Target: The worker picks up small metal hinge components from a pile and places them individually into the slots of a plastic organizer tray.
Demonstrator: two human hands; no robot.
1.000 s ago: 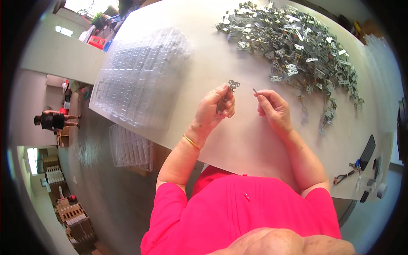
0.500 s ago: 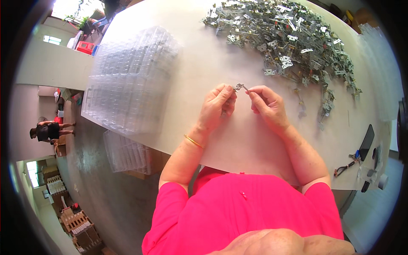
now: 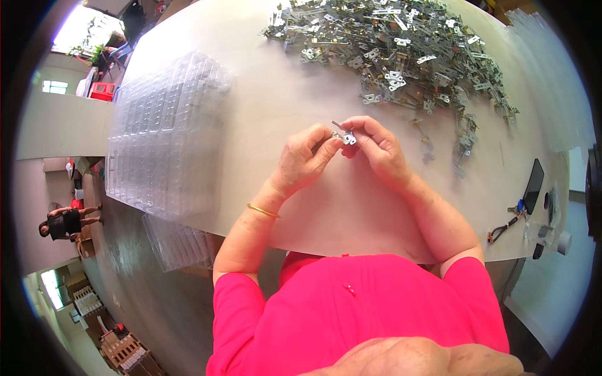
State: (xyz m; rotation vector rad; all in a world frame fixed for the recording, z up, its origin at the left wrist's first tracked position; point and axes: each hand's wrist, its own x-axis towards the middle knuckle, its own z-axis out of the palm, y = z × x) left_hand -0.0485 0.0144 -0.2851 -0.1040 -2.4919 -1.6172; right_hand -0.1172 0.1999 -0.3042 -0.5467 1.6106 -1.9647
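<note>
between the left grip (image 3: pixel 305 157) and right grip (image 3: pixel 380 154), a metal part (image 3: pixel 349 138) sits pinched by both.

Kinda hard to see: the small metal pieces (image 3: pixel 349 139) are partly covered by the left hand (image 3: pixel 302 158) and right hand (image 3: pixel 384 153), details too tiny to be made out. The metal heap (image 3: pixel 407 59) is cropped up top, and the lower trays (image 3: pixel 177 245) are partly blocked by the tabletop (image 3: pixel 282 216).
</note>
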